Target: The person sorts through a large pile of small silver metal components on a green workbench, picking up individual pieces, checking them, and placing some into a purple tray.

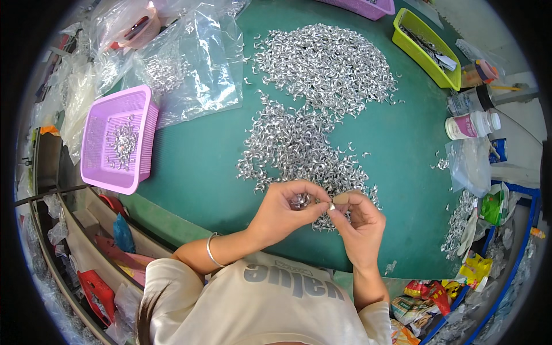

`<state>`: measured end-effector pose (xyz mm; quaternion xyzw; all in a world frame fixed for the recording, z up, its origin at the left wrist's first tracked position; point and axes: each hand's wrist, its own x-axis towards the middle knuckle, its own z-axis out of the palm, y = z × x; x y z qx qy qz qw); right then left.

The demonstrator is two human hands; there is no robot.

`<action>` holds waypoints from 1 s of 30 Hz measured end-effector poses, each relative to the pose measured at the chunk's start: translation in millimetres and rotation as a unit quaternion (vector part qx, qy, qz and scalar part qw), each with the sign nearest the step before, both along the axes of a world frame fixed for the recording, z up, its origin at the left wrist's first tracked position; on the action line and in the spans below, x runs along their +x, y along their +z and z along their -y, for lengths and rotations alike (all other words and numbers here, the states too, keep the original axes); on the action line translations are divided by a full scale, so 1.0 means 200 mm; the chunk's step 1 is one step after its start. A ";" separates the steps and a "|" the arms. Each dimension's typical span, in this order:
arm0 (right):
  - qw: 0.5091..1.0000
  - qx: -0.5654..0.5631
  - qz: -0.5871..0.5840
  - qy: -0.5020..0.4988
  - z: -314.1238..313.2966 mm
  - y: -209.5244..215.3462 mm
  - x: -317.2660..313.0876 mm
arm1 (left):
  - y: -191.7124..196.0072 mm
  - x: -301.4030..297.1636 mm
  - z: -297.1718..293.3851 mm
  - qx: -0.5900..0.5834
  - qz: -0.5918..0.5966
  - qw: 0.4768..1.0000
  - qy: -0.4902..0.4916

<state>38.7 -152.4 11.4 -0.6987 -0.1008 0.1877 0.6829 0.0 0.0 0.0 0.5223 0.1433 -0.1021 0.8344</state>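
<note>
My left hand [282, 211] and my right hand [361, 225] meet over the near end of a heap of small curved silver metal pieces [293, 141]. Thumb and forefinger of each are pinched together on one small shiny metal piece [332, 206], held between the fingertips. Its exact shape is mostly hidden by the fingers. Something flat and tan [342, 198] shows by the right forefinger; I cannot tell what it is. Behind the near heap, and joined to it, lies a larger heap of the same curved pieces [328, 66].
On the green tabletop [195, 167], a purple basket [150, 123] at left holds some metal pieces. Clear plastic bags [213, 69] lie behind it. At far right stand a lime-green basket [399, 23] of tools and a white bottle [463, 126]. More pieces [458, 224] lie by the right edge.
</note>
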 end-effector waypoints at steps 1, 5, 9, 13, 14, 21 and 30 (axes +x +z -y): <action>1.000 -0.004 0.027 -0.006 -0.01 0.00 0.00 | 0.01 0.00 -0.01 -0.028 -0.031 0.999 -0.008; 0.997 -0.002 0.077 -0.031 -0.01 -0.02 -0.02 | 0.06 -0.01 -0.01 -0.006 -0.035 0.999 -0.031; 0.997 -0.026 0.070 -0.028 0.00 0.00 -0.04 | 0.04 -0.04 0.03 0.069 0.082 0.994 0.012; 0.999 -0.042 0.033 0.004 0.05 0.03 -0.05 | 0.07 -0.05 0.01 0.211 0.191 0.958 -0.033; 0.999 -0.041 0.013 0.016 0.06 0.04 -0.05 | 0.05 -0.05 0.02 0.189 0.199 0.961 -0.024; 1.000 0.006 0.004 -0.013 0.04 0.08 -0.08 | 0.06 -0.06 0.00 -0.026 0.051 0.996 -0.063; 0.994 0.093 0.025 -0.041 0.03 0.07 -0.12 | 0.07 -0.09 0.02 -0.024 0.059 0.997 -0.050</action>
